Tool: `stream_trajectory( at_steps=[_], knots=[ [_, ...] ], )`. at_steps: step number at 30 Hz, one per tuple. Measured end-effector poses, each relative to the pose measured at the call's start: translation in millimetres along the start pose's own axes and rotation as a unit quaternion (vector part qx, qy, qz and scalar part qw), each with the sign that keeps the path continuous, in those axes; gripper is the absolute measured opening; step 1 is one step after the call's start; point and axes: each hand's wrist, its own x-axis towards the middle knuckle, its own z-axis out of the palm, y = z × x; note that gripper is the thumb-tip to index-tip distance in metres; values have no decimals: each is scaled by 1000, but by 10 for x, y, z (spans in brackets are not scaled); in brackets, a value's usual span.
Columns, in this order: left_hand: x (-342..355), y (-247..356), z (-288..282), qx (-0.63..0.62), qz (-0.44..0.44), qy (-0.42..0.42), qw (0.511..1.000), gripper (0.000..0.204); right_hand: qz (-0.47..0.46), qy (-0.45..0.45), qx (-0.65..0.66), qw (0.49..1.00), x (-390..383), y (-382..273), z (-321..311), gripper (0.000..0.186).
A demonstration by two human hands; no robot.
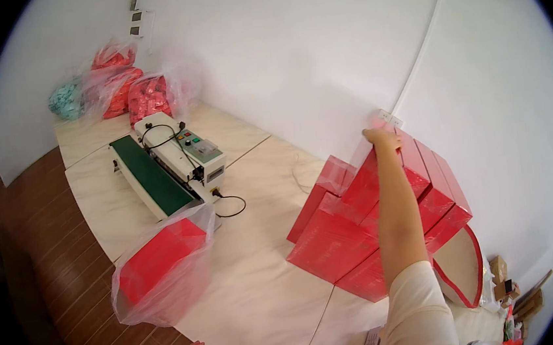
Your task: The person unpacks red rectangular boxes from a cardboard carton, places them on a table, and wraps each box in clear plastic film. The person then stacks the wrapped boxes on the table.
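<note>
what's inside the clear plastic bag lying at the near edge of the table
The clear plastic bag holds a flat red box, seen through the film. Anything beneath that box is covered.

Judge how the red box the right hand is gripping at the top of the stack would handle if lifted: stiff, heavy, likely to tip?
The red box looks flat-sided and sharp-edged, so probably stiff. The right hand grips its top edge alone, suggesting it is light. It stands tilted against the stack of red boxes, so it may tip or slide.
</note>
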Motion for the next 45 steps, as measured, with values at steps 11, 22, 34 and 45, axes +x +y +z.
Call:
stream_trajectory(
  at_steps=[11, 22, 34, 45],
  knots=[
    [14, -183, -136, 4, -31, 22, 999, 35, 41, -9, 9, 999, 93, 45, -90, 77],
    [-241, -529, 57, -112, -117, 19, 987, 24, 27, -61, 58, 996, 391, 172, 52, 89],
    [-432, -311, 117, -111, -109, -47, 987, 29, -100, -72, 96, 988, 639, 512, 307, 28],
    [-270, -328, 1119, -196, -252, -217, 922, 33, -262, -107, 166, 945, -1094, 1117, -382, 99]
  ],
)
